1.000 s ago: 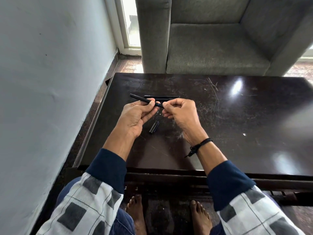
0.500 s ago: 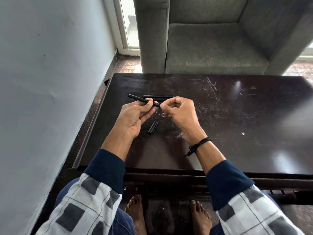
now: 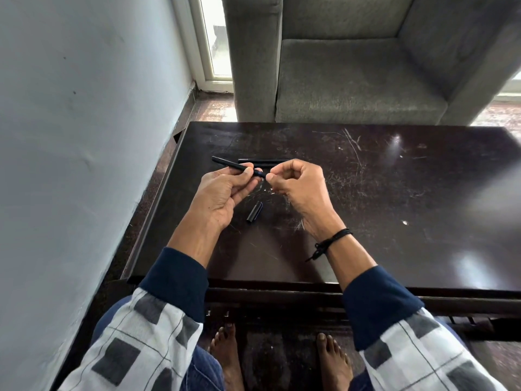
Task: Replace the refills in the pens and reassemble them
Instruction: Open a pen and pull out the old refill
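Black pen barrel (image 3: 229,164) gripped by left hand (image 3: 222,196), right hand (image 3: 298,190) pinching its end.

A home living room: grey upholstered armchair (image 3: 352,80) behind a scratched dark coffee table (image 3: 394,207)

Legible markings: none.
- pen (image 3: 225,162), black, near left of the bench (image 3: 394,207): no lettering or brand can be made out.
- cap (image 3: 255,212), black, lying on the bench: no print legible.
- two dark pens (image 3: 262,160) lying farther back: too small to read.
- bench top: scratches and glare only, nothing legible.
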